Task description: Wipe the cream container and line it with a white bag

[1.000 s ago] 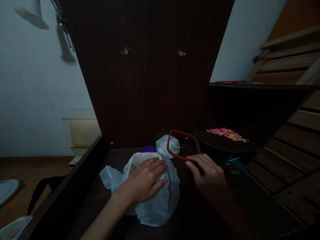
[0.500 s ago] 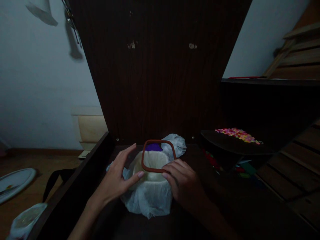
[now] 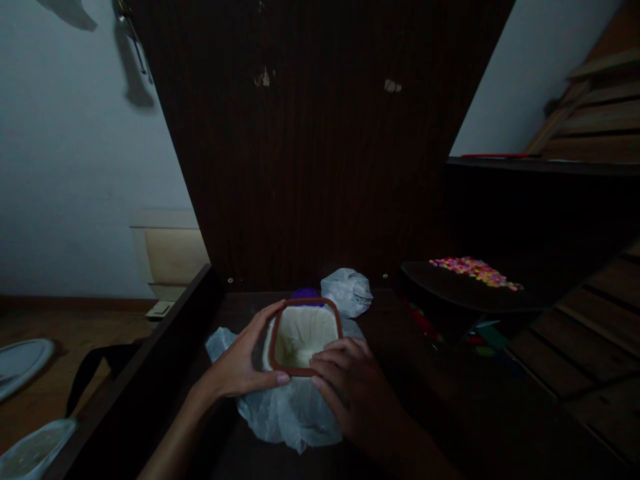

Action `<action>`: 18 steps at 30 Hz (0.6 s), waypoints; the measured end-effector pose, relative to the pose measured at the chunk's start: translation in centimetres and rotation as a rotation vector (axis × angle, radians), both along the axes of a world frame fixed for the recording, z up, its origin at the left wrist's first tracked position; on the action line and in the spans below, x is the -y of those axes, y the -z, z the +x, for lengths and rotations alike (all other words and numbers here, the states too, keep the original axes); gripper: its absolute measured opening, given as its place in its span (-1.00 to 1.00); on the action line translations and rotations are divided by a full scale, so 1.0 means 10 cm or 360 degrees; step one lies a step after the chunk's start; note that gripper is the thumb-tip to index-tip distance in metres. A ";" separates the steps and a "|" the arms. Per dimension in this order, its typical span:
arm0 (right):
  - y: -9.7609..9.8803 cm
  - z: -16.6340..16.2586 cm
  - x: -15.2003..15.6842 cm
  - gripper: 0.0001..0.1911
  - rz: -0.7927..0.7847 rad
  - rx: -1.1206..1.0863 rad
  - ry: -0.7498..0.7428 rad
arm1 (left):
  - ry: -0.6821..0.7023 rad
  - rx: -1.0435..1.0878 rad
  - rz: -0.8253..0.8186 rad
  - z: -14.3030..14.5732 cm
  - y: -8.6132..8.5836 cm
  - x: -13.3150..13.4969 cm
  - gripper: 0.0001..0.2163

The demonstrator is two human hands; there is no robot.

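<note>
A cream tub [image 3: 301,333] lined with a white plastic bag [image 3: 293,413] stands on a dark wooden surface [image 3: 400,400]. A red-brown square ring [image 3: 305,303] sits on the tub's rim over the bag. My left hand [image 3: 240,363] cups the tub's left side, fingers curled on the ring's near edge. My right hand [image 3: 350,387] presses its fingers on the ring's near right corner.
A crumpled white bag [image 3: 347,291] and something purple [image 3: 306,293] lie behind the tub. A dark tray with coloured beads [image 3: 473,268] is at the right. A tall dark panel [image 3: 320,147] rises behind. White plates [image 3: 20,360] lie on the floor at left.
The ring came down from just above the tub onto its rim. My left hand closed in from an open pose onto the tub and ring; my right hand followed the ring down.
</note>
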State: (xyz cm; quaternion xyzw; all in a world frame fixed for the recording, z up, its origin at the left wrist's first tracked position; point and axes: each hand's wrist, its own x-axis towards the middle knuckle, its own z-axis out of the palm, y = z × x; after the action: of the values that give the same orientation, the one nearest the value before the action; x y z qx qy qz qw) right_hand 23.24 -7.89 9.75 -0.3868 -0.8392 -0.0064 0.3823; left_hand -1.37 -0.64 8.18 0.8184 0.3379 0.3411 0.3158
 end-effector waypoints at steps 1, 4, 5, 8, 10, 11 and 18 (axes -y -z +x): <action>0.00 0.01 0.00 -0.87 0.0048 -0.0021 -0.0008 | -0.0004 0.0008 0.0022 0.00 -0.01 0.00 -0.04; -0.01 0.05 -0.04 -0.88 0.0139 -0.0070 -0.0032 | -0.0031 0.0021 0.0100 0.02 -0.04 0.00 -0.03; -0.02 0.07 -0.06 -0.88 0.0151 -0.0082 -0.0057 | -0.0042 0.0037 0.0128 0.02 -0.05 0.01 -0.01; -0.10 0.15 -0.10 -0.87 0.0110 -0.0119 -0.0177 | -0.0074 0.0174 0.0219 0.02 -0.09 0.05 0.03; -0.19 0.22 -0.13 -0.86 0.0023 -0.0164 -0.0255 | -0.0135 0.0367 0.0252 0.01 -0.11 0.08 -0.05; -0.24 0.27 -0.15 -0.85 -0.0018 -0.0189 -0.0291 | -0.0190 0.0475 0.0240 0.00 -0.11 0.10 -0.14; -0.27 0.51 -0.52 -0.83 -0.0124 -0.0283 -0.0673 | -0.0227 0.0618 -0.0022 -0.03 -0.06 0.03 -0.22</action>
State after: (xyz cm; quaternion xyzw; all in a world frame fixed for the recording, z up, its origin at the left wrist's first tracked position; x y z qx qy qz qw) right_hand 28.39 -2.70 12.43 -0.2159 -0.8642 0.1404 0.4322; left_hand -1.68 -0.93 8.74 0.7090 0.3301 0.5117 0.3557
